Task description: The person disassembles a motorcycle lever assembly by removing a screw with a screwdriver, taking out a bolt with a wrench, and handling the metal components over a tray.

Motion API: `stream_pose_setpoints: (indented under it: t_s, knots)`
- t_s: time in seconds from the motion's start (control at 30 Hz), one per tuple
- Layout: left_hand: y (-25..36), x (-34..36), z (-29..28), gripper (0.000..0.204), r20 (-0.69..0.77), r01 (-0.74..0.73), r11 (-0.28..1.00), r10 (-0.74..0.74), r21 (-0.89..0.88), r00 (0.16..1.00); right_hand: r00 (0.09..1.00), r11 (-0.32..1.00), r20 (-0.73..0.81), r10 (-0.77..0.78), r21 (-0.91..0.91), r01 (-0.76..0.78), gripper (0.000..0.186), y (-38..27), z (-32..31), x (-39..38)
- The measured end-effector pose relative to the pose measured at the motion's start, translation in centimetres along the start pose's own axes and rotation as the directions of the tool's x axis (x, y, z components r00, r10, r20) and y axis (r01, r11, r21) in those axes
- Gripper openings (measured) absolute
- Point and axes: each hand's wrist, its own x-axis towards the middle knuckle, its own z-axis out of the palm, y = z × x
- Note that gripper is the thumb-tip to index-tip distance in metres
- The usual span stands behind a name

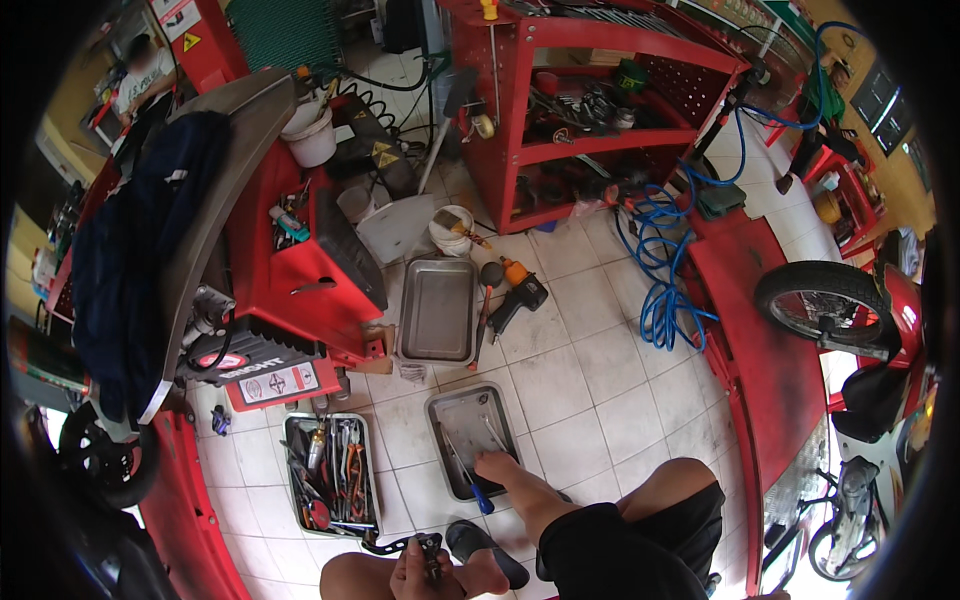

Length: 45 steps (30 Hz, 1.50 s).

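We keep the black lever part (432,556) in the left hand (408,577), low over the bent left leg at the near edge of the view. The fingers are curled around the part, leaving the curved arm of the lever projecting leftward. This hold probably keeps the piece steady and close to the body.

We have the right hand (494,467) lowered into the shallow tray (455,413). Its fingertips are hidden from us, so we cannot tell how far apart they are or whether they grasp anything. A slim metal rod (494,432) lies just beyond them. A screwdriver (484,500) slants along the tray's left side, blue handle toward us over the near rim, presumably for easy pickup. The raised rim likely stops loose pieces from rolling away.

We find the tool tray (374,490) to the left, packed with pliers and other hand tools, apparently within arm's reach. Farther off, a larger tray (438,310) lies beside a mallet (490,275) and an orange-and-black power tool (522,292), all resting on the tiled floor (570,390).
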Motion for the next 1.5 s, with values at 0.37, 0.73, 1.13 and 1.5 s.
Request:
stream_pose_setpoints:
  t_s: [0.37,0.73,1.13,1.5]
  knots:
    - [-2.5,2.7,-1.3,0.024,0.268,-0.386,0.787,0.286,0.482,0.92,0.886,0.776,0.131,0.446,0.436,-0.455,0.021,-0.9,-8.8,0.8]
    - [-5.3,3.5,0.5,0.031,0.345,-0.147,0.958,0.054,0.248,0.937,0.764,0.407,0.11,0.635,0.793,-0.453,0.02,4.6,-20.3,-1.8]
    - [-4.2,2.0,0.5,0.014,0.281,0.072,0.994,-0.047,-0.078,0.959,0.837,0.056,-0.275,0.473,0.958,0.283,0.02,-3.6,-37.8,-12.5]
    - [-2.7,7.9,3.8,0.013,0.451,-0.069,0.997,0.073,-0.025,0.89,0.778,0.139,-0.28,0.562,0.96,0.245,0.021,-1.4,-36.7,-9.8]
